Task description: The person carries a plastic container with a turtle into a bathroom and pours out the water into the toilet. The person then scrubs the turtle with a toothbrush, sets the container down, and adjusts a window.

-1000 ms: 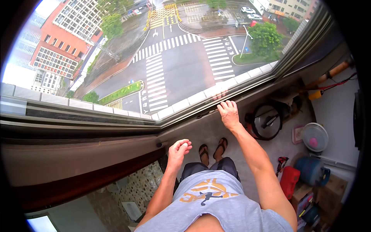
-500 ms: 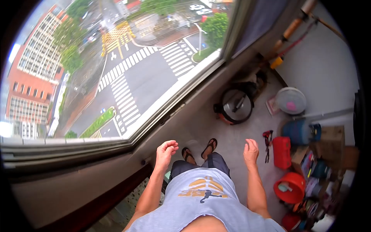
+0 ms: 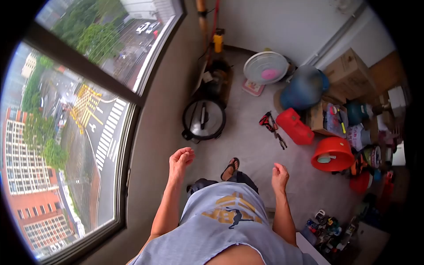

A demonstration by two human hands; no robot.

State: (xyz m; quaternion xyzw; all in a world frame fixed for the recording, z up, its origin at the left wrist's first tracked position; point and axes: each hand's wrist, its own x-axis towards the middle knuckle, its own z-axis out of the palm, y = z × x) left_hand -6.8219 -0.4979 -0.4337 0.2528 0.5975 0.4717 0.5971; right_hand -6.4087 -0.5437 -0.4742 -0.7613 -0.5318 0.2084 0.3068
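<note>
My left hand (image 3: 180, 161) hangs in front of my body on the window side, its fingers bunched and half curled around nothing. My right hand (image 3: 279, 177) is held out on the other side, loosely closed and bare. Neither hand touches anything. Beyond the left hand, a black pot with a glass lid (image 3: 204, 120) stands on the floor by the wall. Past the right hand lie a red-and-black power tool (image 3: 267, 121) and pliers (image 3: 281, 141), close to a red plastic case (image 3: 295, 126).
A red bucket (image 3: 334, 154), a blue rounded container (image 3: 302, 90) and cardboard boxes (image 3: 348, 73) crowd the right side. A pale round basin (image 3: 265, 67) is near the back wall. Loose tools (image 3: 324, 227) are heaped lower right. The window (image 3: 132, 110) borders the left.
The view has swung right, so the window sits farther left and more floor shows. One sandalled foot is now visible instead of two. My right hand's fingers have curled in.
</note>
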